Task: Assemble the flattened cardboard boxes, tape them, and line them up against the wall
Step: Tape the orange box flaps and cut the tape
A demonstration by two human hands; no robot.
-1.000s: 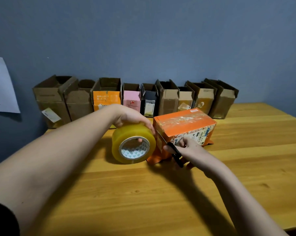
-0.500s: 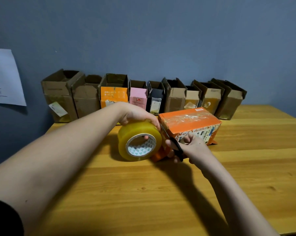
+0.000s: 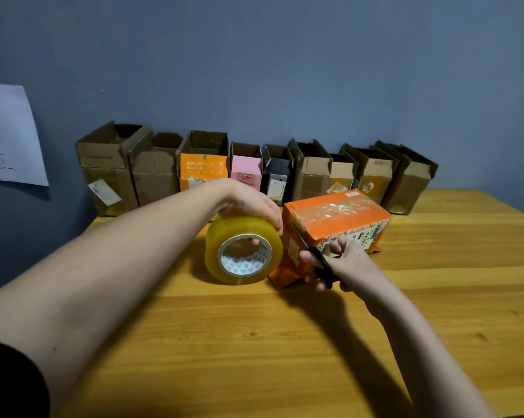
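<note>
An orange cardboard box (image 3: 342,217) lies bottom-up on the wooden table (image 3: 285,342), with clear tape across its top face. My left hand (image 3: 251,203) grips a big yellow tape roll (image 3: 242,251) from above, one finger inside the core, just left of the box. My right hand (image 3: 342,260) holds black scissors (image 3: 316,257) whose blades point up along the box's near-left end, where the tape runs from roll to box. Whether the blades have closed on the tape I cannot tell.
Several open-topped boxes (image 3: 310,173) stand in a row against the blue-grey wall, brown ones with an orange, a pink and a black one among them. A sheet of paper (image 3: 9,137) hangs on the wall at left.
The view has shifted, so the row and the box sit further right and lower. The scissors have moved up against the box end. The roll stays beside the box.
</note>
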